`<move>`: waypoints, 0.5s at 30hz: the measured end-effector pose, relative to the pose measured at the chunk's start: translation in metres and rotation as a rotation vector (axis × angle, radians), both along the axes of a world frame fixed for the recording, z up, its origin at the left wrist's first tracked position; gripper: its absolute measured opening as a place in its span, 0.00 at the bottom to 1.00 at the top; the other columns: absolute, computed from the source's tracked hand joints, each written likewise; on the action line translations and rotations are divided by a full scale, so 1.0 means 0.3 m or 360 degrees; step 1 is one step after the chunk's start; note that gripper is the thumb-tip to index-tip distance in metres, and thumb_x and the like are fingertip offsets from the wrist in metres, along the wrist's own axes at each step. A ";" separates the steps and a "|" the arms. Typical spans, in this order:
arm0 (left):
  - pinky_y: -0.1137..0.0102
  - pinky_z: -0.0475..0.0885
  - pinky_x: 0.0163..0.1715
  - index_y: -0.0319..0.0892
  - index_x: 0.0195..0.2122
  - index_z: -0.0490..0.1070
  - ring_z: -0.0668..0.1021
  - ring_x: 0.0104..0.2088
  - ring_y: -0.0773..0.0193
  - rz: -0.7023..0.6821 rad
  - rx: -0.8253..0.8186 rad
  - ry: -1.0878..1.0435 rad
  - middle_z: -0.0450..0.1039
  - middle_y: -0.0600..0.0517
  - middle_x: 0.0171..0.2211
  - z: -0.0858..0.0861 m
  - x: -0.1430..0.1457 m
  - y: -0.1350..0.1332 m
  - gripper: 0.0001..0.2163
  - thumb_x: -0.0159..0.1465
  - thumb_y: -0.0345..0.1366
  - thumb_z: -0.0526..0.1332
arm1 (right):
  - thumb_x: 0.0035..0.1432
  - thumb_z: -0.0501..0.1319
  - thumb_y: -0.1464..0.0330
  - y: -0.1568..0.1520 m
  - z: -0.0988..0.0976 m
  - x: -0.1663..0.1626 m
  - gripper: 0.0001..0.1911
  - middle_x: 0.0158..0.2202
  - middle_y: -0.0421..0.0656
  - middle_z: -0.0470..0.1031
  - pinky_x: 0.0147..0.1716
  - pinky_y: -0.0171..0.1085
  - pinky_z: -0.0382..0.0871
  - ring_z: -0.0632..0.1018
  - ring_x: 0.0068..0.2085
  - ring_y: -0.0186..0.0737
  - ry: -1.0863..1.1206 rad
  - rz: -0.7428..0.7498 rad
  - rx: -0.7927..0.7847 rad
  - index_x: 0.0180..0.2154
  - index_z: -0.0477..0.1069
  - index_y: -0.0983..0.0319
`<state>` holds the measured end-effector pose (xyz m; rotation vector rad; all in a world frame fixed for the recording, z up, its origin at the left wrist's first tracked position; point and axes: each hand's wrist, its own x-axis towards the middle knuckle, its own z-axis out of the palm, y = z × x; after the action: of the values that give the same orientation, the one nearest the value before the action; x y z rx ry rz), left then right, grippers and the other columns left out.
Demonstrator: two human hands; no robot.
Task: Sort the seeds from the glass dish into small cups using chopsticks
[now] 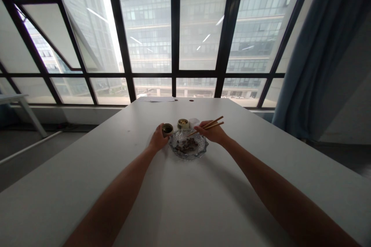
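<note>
My left hand (158, 139) is closed around a small round cup (167, 128), its dark inside facing me, just left of a glass bowl (204, 148). In my right hand (214, 133) is a pair of wooden chopsticks (214, 123), their tips angled down to the left over the bowl. Dark brown pieces (187, 146) lie in the scalloped clear bowl; they are too small to name. Behind the bowl stands another small round cup (183, 124) with pale yellowish bits in it. A whitish translucent item (193, 122) sits beside that cup, partly hidden by my right hand.
All of this rests on a long white table (185, 197). White paper sheets (156, 99) and a small dark round thing (191, 100) lie at its far edge. Beyond are windows; a blue curtain (307, 58) hangs at right, and another white table (13, 98) stands left.
</note>
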<state>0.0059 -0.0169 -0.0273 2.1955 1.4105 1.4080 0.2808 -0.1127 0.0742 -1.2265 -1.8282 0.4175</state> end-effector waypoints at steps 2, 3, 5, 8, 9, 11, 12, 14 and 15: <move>0.53 0.69 0.59 0.35 0.60 0.60 0.74 0.58 0.48 -0.0001 0.0002 -0.0012 0.69 0.35 0.57 -0.001 0.001 0.001 0.32 0.55 0.33 0.67 | 0.54 0.65 0.55 -0.011 0.017 0.016 0.19 0.18 0.42 0.74 0.18 0.31 0.62 0.73 0.20 0.35 -0.0162 0.0027 -0.0036 0.22 0.73 0.63; 0.53 0.69 0.59 0.36 0.60 0.60 0.74 0.58 0.48 -0.0003 0.0006 -0.0018 0.69 0.35 0.57 -0.001 0.001 0.002 0.32 0.55 0.32 0.68 | 0.54 0.64 0.55 -0.018 0.027 0.021 0.19 0.17 0.42 0.74 0.17 0.31 0.62 0.72 0.19 0.35 -0.0206 0.0086 -0.0098 0.22 0.73 0.63; 0.53 0.69 0.59 0.37 0.60 0.60 0.73 0.58 0.48 -0.0004 0.0017 -0.0017 0.69 0.36 0.57 -0.001 0.001 0.002 0.32 0.55 0.32 0.67 | 0.56 0.62 0.54 -0.032 0.047 0.030 0.21 0.16 0.42 0.73 0.18 0.31 0.64 0.72 0.18 0.35 -0.0249 0.0206 -0.0224 0.21 0.72 0.63; 0.53 0.68 0.60 0.36 0.60 0.60 0.73 0.59 0.48 -0.0001 0.0016 0.0014 0.68 0.35 0.58 0.002 0.000 0.003 0.31 0.55 0.32 0.67 | 0.58 0.60 0.53 -0.047 0.075 0.040 0.22 0.16 0.42 0.73 0.18 0.31 0.65 0.72 0.17 0.34 -0.0210 0.0171 -0.0233 0.22 0.72 0.63; 0.54 0.68 0.60 0.35 0.60 0.60 0.73 0.59 0.48 0.0001 0.0013 0.0024 0.68 0.35 0.58 0.003 0.000 0.002 0.31 0.55 0.32 0.67 | 0.59 0.59 0.53 -0.050 0.082 0.042 0.22 0.16 0.42 0.73 0.18 0.30 0.65 0.72 0.17 0.33 -0.0178 0.0103 -0.0186 0.23 0.72 0.63; 0.54 0.68 0.60 0.34 0.60 0.60 0.72 0.59 0.47 0.0005 0.0006 0.0035 0.68 0.34 0.58 0.005 -0.001 0.002 0.31 0.55 0.32 0.66 | 0.59 0.59 0.54 -0.053 0.088 0.045 0.21 0.16 0.42 0.73 0.17 0.29 0.64 0.72 0.17 0.33 -0.0155 -0.0026 -0.0108 0.23 0.72 0.63; 0.54 0.68 0.60 0.34 0.60 0.59 0.73 0.59 0.47 0.0008 0.0004 0.0038 0.68 0.34 0.58 0.005 -0.001 0.001 0.31 0.55 0.32 0.66 | 0.59 0.59 0.54 -0.053 0.088 0.045 0.21 0.16 0.42 0.73 0.17 0.29 0.64 0.72 0.18 0.33 -0.0173 -0.0049 -0.0106 0.23 0.72 0.63; 0.54 0.68 0.60 0.35 0.60 0.59 0.73 0.59 0.48 0.0008 0.0007 0.0034 0.68 0.35 0.58 0.004 -0.002 0.002 0.31 0.56 0.32 0.66 | 0.59 0.60 0.55 -0.053 0.084 0.046 0.20 0.17 0.41 0.73 0.17 0.29 0.64 0.72 0.18 0.33 -0.0237 0.0000 -0.0173 0.23 0.72 0.63; 0.54 0.68 0.60 0.36 0.60 0.59 0.73 0.59 0.48 0.0006 0.0011 0.0029 0.69 0.36 0.58 0.004 -0.002 0.002 0.31 0.56 0.32 0.66 | 0.58 0.61 0.55 -0.052 0.082 0.046 0.20 0.16 0.41 0.73 0.17 0.29 0.65 0.72 0.18 0.33 -0.0262 0.0055 -0.0214 0.22 0.71 0.63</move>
<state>0.0052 -0.0162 -0.0262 2.2166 1.4186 1.3997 0.2947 -0.1284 0.0990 -1.3559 -1.9900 0.4776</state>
